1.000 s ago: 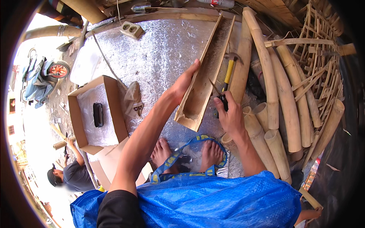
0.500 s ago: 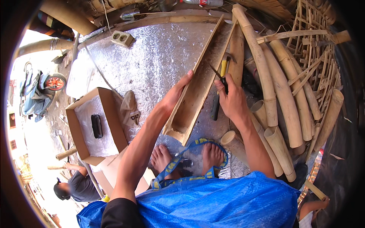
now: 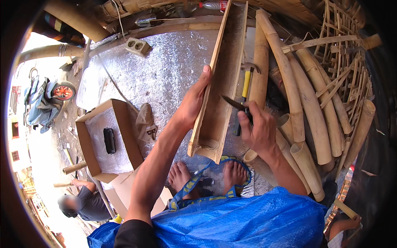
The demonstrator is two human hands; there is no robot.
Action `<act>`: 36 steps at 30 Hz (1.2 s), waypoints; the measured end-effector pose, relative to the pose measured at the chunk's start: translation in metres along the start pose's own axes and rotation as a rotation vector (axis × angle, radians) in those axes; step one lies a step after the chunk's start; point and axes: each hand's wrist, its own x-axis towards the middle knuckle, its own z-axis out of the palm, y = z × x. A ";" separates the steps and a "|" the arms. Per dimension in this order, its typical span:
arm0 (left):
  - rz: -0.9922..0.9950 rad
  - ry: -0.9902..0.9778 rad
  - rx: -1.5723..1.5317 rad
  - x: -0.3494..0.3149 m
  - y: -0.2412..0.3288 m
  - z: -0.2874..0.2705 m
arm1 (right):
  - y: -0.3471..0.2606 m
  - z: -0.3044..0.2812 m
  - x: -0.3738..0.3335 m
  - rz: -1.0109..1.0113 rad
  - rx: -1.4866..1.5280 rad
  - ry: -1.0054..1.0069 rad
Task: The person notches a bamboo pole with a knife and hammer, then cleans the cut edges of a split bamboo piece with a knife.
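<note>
Against the left fingers (image 3: 204,77) rests the split bamboo (image 3: 224,78).

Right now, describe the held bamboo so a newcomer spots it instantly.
Start at the silvery sheet on the ground. Along its right side, the left hand holds a long bamboo piece by its left edge. Unlike the round bamboo poles heaped to its right, it is split lengthwise, its hollow inside exposed like a trough.

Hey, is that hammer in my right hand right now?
No, your right hand holds a dark-bladed knife, while the yellow-handled hammer lies beyond it.
</note>
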 end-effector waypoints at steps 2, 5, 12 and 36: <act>0.002 0.047 0.064 0.000 0.001 0.001 | -0.002 0.003 -0.006 -0.046 -0.014 0.020; 0.054 0.085 0.244 -0.002 -0.003 -0.011 | -0.001 0.005 -0.004 -0.090 -0.060 0.025; 0.141 0.064 0.355 -0.007 0.011 0.002 | -0.002 -0.005 0.001 -0.130 -0.166 -0.018; -0.064 0.109 0.409 -0.012 -0.019 -0.013 | 0.061 -0.050 0.105 0.055 -0.351 0.255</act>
